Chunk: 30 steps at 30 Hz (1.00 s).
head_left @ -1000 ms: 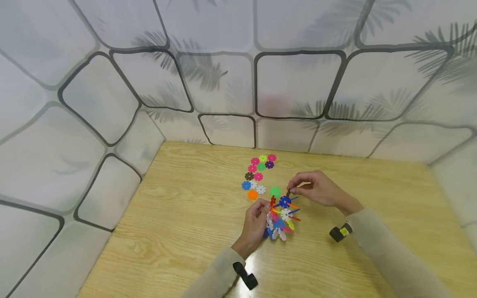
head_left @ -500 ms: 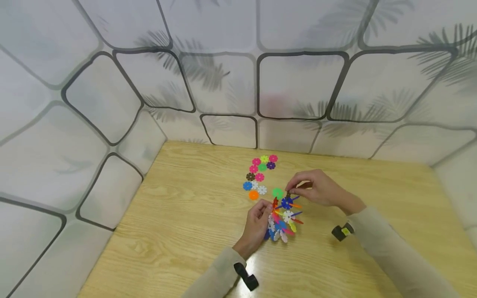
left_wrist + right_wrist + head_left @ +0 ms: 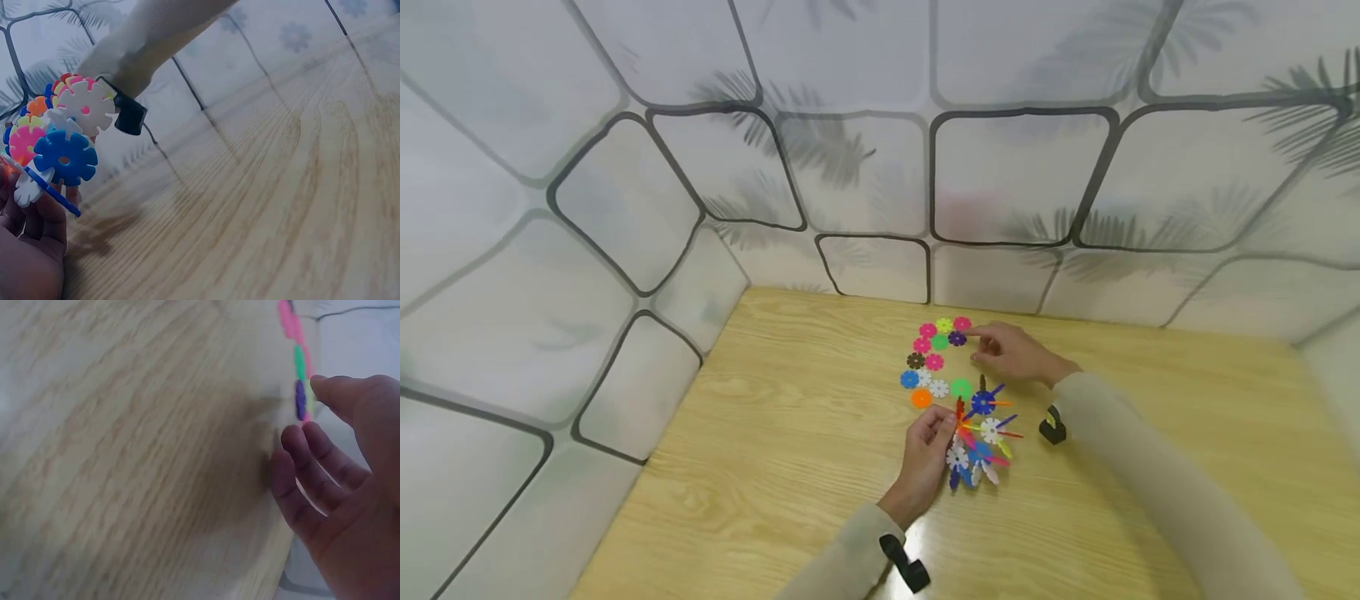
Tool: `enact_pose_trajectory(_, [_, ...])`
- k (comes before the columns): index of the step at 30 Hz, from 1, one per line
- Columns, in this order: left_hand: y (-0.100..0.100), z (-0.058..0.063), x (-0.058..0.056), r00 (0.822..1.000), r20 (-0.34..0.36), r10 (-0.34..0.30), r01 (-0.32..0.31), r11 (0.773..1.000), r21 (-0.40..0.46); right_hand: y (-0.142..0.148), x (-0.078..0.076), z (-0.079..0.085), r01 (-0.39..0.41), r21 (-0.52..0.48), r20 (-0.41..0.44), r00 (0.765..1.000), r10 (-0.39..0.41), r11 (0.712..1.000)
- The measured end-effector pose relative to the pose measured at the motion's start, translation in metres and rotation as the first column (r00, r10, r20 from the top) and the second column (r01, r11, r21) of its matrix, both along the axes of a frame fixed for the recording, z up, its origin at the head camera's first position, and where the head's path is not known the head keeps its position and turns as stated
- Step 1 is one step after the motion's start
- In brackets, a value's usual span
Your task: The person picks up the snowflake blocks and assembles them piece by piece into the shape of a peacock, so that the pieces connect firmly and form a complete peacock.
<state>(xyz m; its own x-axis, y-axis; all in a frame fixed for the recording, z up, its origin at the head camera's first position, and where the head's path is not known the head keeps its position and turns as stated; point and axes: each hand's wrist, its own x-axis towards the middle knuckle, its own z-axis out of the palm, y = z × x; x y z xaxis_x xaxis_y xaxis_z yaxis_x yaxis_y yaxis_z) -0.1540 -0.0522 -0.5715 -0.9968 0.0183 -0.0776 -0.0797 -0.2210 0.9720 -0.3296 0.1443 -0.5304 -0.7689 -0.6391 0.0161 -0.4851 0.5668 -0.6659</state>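
Note:
My left hand [image 3: 919, 462] grips a cluster of interlocking plastic flower discs [image 3: 992, 430] at its left side. Blue, white, orange, red, yellow and pink discs stick out of it at many angles, and a brown disc [image 3: 982, 383] stands upright at its top. In the left wrist view, a blue disc [image 3: 65, 159] and a white disc [image 3: 85, 107] face the camera above the curled fingers. Farther back, my right hand [image 3: 1015, 354] holds nothing. Its index fingertip is right by a purple disc [image 3: 957, 338] and a pink disc [image 3: 962, 323]; thumb and fingers stand apart in the right wrist view.
More loose discs lie flat in a curved band on the wooden table [image 3: 790, 400], among them a yellow one [image 3: 943, 325], a blue one [image 3: 910, 379] and an orange one [image 3: 921, 398]. A green disc [image 3: 961, 388] lies just behind the cluster. A patterned wall [image 3: 872, 267] borders the back.
My right hand has left the brown disc, which now stays on the cluster, and has moved back to the loose discs. The left hand keeps its grip; the whole head view has shifted slightly.

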Motion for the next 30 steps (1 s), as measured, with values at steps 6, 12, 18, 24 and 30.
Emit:
enact_pose_trajectory(6, [0.002, 0.002, 0.000, 1.000, -0.003, 0.000, 0.000, 1.000, 0.004, -0.012, 0.003, -0.009, 0.049, 0.098, -0.143, 0.989, -0.035, 0.994])
enact_pose_trajectory(12, [0.002, 0.000, -0.001, 0.998, -0.057, -0.004, 0.002, 1.000, -0.028, -0.013, 0.020, -0.004, 0.064, 0.098, -0.152, 0.987, -0.048, 0.993])
enact_pose_trajectory(18, [0.002, 0.001, 0.001, 0.997, -0.075, -0.023, 0.022, 1.000, -0.016, -0.001, 0.035, 0.003, 0.032, 0.030, 0.048, 0.998, -0.034, 0.999])
enact_pose_trajectory(24, [0.003, -0.001, 0.001, 0.997, -0.080, -0.018, 0.013, 0.998, -0.061, 0.021, 0.052, 0.013, 0.073, -0.061, 0.070, 0.995, -0.069, 0.995])
enact_pose_trajectory(30, [0.004, -0.001, 0.002, 0.996, -0.084, -0.031, 0.026, 0.998, -0.059, 0.036, 0.072, 0.033, 0.122, -0.187, -0.036, 0.991, -0.131, 0.975])
